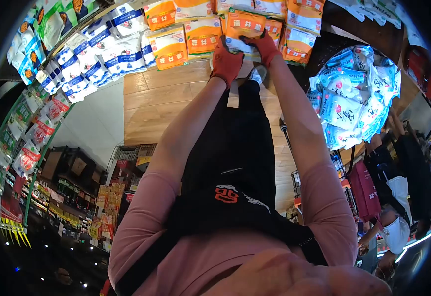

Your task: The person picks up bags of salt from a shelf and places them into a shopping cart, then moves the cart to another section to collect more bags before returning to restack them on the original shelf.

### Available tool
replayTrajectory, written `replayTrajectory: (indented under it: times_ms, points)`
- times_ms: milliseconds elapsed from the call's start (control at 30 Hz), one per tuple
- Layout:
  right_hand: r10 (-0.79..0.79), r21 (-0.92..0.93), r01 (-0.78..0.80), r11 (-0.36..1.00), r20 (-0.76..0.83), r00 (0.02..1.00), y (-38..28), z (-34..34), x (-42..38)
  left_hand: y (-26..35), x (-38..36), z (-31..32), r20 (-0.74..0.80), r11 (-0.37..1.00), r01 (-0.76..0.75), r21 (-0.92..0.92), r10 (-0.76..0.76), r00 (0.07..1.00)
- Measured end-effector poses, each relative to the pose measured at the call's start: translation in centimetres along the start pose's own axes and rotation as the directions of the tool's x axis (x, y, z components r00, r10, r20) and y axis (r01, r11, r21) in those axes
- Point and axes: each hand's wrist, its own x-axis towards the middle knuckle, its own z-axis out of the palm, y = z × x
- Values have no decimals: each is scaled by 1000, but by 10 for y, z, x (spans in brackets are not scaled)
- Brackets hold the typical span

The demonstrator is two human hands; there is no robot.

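Note:
An orange bag of salt (245, 25) with large pale characters is between my two hands at the shelf, over other orange bags of the same kind. My left hand (227, 63), in a red work glove with dark fingertips, is closed on the bag's lower left edge. Gripping the right side is my right hand (265, 48), gloved the same way, its dark thumb across the bag's front. Beside my left hand stands an orange-and-white bag (203, 37), and to the right of my right hand another orange bag (297, 43). The fingers behind the held bag are hidden.
White-and-blue bags (126, 56) fill the shelf to the left. At the right stands a round display of light-blue packets (346, 106). Below is a wooden floor (151, 106). Another person (395, 227) is at the far right, and stocked shelves (72, 167) stand at the left.

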Motion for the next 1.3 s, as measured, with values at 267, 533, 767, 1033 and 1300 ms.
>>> replayTrajectory:
  times_ms: [267,533,767,1033,1300]
  points:
    - [-17,-333,-42,942,-174,985,-56,15,-39,19,-28,8,-168,992,-5,130,27,985]
    - [-18,-132,1,991,-131,991,-55,1,-63,34,-63,-15,-100,948,-274,161,292,951]
    - [-144,-245,105,964,-150,978,-10,-66,-45,-3,-20,2,510,361,-605,710,328,795]
    - [-181,-779,-121,615,-289,940,1,-57,-35,-16,1,-10,633,18,-692,722,386,671]
    - [48,-524,-276,806,-407,912,-6,-70,-249,-15,-82,-108,697,139,-772,620,355,623]
